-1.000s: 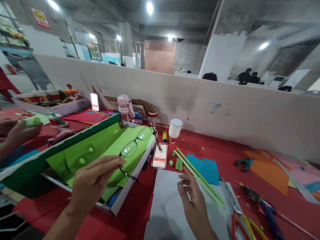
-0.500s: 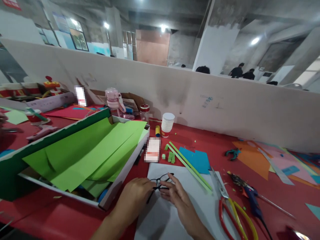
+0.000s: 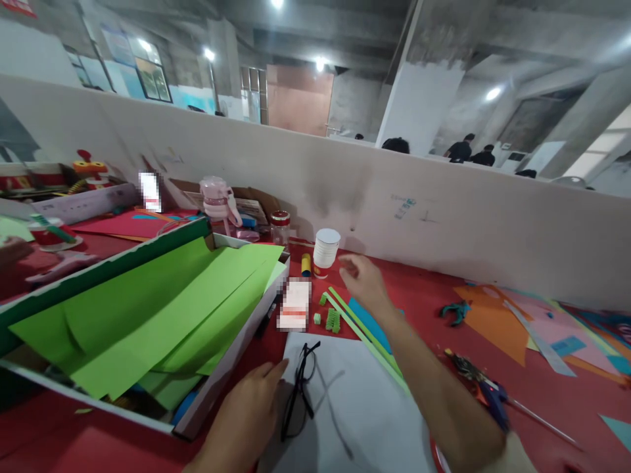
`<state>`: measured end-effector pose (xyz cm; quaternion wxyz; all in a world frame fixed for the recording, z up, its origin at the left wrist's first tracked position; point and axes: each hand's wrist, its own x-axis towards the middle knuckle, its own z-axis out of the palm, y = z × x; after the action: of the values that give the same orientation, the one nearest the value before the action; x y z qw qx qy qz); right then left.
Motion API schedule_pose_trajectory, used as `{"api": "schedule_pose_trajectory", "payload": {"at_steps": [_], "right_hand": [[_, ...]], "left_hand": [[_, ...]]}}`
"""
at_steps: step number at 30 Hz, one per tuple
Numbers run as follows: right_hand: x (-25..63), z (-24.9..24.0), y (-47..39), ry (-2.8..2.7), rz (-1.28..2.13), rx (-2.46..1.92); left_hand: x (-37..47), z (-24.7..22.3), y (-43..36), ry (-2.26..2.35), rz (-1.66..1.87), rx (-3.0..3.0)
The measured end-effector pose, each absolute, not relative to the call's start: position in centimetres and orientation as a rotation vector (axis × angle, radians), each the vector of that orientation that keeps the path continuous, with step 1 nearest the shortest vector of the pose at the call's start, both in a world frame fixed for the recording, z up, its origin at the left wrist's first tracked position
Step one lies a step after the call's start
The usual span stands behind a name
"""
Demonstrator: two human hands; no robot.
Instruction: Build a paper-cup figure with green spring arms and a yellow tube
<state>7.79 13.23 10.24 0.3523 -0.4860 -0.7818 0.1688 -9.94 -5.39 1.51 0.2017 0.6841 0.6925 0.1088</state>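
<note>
Black-framed glasses (image 3: pixel 299 394) rest on the white sheet (image 3: pixel 369 407), with my left hand (image 3: pixel 249 414) just left of them. That hand's fingers are extended and hold nothing. Farther forward, my right hand (image 3: pixel 363 279) hovers right of a stack of white paper cups (image 3: pixel 326 248), fingers loosely curled and apart, with a gap to the cups. Light green strips (image 3: pixel 362 332) and blue paper (image 3: pixel 374 318) lie partly under my right forearm. Small folded green pieces (image 3: pixel 332 320) sit near a blurred-out phone (image 3: pixel 294 305).
A box of green paper (image 3: pixel 162 322) fills the left. On the right lie a glue gun (image 3: pixel 488 394), teal pliers (image 3: pixel 454 313) and orange paper (image 3: pixel 493 322). Behind stand a pink bottle (image 3: pixel 217 200), a lidded jar (image 3: pixel 280 226) and a white partition (image 3: pixel 444 217). Another person's hand (image 3: pixel 14 255) shows far left.
Both hands have let go of the glasses, which now lie on the sheet. My right hand has moved forward to beside the cups; my left hand has drawn back slightly.
</note>
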Motion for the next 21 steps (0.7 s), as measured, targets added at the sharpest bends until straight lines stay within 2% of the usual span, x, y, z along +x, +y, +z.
{"api": "schedule_pose_trajectory", "payload": {"at_steps": [5, 12, 17, 21], "right_hand": [[4.2, 11.4, 22.5, -2.086, 0.436, -1.344], [2.1, 9.5, 25.4, -1.996, 0.475, -1.443], [3.0, 9.4, 24.6, -1.928, 0.507, -1.399], [4.0, 9.8, 23.7, -1.905, 0.502, -1.33]], "left_hand": [[-11.9, 2.7, -5.3, 2.125, 0.402, 1.943], [-10.9, 9.2, 1.5, 2.035, 0.744, 1.862], [-8.9, 7.6, 11.9, 1.911, 1.179, 1.585], [-7.0, 5.9, 18.2, 1.599, 1.468, 1.527]]}}
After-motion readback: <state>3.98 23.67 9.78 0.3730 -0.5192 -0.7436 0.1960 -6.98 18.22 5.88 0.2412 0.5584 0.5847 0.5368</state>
